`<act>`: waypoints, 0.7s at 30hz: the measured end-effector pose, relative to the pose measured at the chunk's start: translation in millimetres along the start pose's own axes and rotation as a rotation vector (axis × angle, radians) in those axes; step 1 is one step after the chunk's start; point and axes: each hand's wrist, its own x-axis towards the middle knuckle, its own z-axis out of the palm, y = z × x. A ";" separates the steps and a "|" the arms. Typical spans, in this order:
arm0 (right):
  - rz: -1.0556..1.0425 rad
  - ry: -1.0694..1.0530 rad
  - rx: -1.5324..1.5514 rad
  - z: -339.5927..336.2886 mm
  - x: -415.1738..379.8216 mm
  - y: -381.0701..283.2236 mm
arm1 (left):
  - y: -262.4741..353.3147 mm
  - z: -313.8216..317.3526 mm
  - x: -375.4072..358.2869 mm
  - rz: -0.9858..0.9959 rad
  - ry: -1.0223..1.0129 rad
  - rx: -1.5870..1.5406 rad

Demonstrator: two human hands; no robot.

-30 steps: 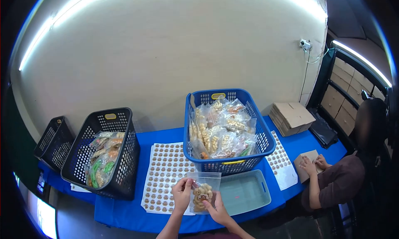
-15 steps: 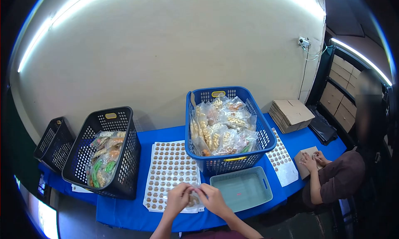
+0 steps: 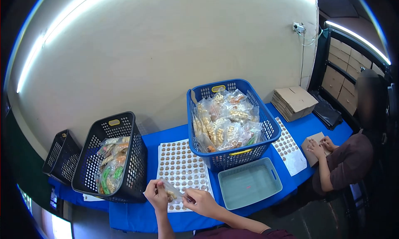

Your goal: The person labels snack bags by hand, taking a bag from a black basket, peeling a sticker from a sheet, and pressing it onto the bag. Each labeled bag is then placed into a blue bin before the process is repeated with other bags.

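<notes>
Between my two hands is a small clear plastic bag (image 3: 171, 193) with pale pieces inside, tilted above the sheet of round stickers (image 3: 182, 162). My left hand (image 3: 157, 195) grips the bag's left edge, thumb uppermost. At the bag's right end, the fingers of my right hand (image 3: 201, 202) are closed on the plastic. Beyond the sheet stands a blue basket (image 3: 222, 162) heaped with similar filled bags. A grey-green tray (image 3: 249, 188) lies to the right of my right hand.
On the left, a black basket (image 3: 139, 166) holds more filled bags, beside a smaller black basket (image 3: 52, 156). Stacked flat cardboard (image 3: 297, 101), black plastic (image 3: 328, 114) and another sticker sheet (image 3: 291, 153) lie rightward. A co-worker's hands (image 3: 320, 147) rest on a cardboard box (image 3: 309, 156).
My hands have moved apart, from close together over the bag to its opposite ends. The left hand has shifted left and the bag is now stretched between them. The view has shifted slightly.
</notes>
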 end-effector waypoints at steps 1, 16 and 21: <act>0.009 -0.015 0.005 -1.9 -2.1 2.0 | 0.9 0.2 -0.8 -0.001 -0.023 0.013; -0.083 -0.002 -0.383 -30.0 -46.3 7.6 | -40.2 29.7 -40.6 -0.531 -1.009 -0.255; 0.020 0.056 -0.359 -40.2 -49.5 16.3 | -21.0 41.7 -30.1 -0.362 -1.109 -0.291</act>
